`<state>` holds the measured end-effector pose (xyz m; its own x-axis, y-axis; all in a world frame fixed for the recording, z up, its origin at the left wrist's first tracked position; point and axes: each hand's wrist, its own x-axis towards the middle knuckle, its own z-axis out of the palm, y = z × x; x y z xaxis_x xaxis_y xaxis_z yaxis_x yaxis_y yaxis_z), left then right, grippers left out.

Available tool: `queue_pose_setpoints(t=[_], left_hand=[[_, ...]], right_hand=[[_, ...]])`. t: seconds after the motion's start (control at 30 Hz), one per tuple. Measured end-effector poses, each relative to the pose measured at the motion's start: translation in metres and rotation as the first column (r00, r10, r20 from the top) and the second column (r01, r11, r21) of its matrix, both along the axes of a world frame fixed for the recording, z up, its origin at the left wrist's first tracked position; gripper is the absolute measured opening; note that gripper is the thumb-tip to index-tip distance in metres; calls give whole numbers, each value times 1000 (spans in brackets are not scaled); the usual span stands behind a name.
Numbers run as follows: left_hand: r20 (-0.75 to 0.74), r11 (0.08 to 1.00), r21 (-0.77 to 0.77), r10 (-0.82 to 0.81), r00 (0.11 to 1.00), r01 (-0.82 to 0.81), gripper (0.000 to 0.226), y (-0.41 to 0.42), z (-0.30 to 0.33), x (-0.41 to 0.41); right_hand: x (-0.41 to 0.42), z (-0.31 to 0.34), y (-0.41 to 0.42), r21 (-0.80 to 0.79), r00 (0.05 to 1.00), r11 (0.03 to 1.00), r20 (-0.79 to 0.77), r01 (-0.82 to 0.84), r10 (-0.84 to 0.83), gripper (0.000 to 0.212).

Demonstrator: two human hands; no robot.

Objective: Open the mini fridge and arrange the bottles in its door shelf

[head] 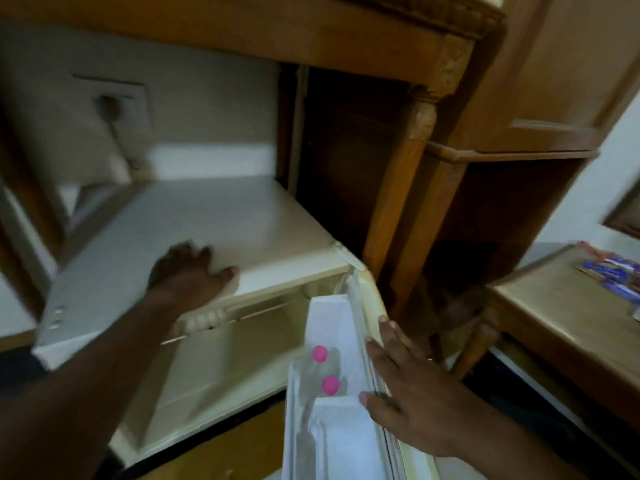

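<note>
Closest to me, my right hand (405, 393) lies flat and open-fingered against the edge of the mini fridge door (374, 306), which stands swung open. Two clear bottles with pink caps (325, 370) stand in its door shelf (301, 407), just beside that hand. I see my left hand (188, 271) spread palm-down on the fridge top (207, 216), gripping nothing.
</note>
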<state>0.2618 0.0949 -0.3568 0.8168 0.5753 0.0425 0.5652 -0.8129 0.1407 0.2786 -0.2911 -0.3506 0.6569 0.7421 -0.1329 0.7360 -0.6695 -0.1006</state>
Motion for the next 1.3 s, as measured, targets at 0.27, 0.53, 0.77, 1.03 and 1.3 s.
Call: queue_pose_setpoints(t=[0.27, 0.53, 0.77, 1.03, 1.3], left_hand=[[-47, 972, -45, 229, 972, -231, 97, 3, 0, -82], [-58, 985, -170, 33, 998, -42, 93, 11, 4, -121], [-52, 993, -91, 73, 996, -78, 92, 4, -11, -122], [41, 995, -3, 104, 994, -104, 78, 11, -23, -116], [-63, 953, -259, 144, 988, -155, 89, -37, 63, -167]], right_hand=[[-4, -22, 95, 97, 979, 977, 100, -188, 178, 85], [0, -18, 186, 205, 988, 967, 48, -152, 145, 92], [18, -18, 236, 218, 989, 968, 113, -123, 100, 82], [30, -20, 259, 209, 983, 974, 177, -84, 46, 82], [-18, 55, 208, 59, 996, 996, -53, -67, 70, 81]])
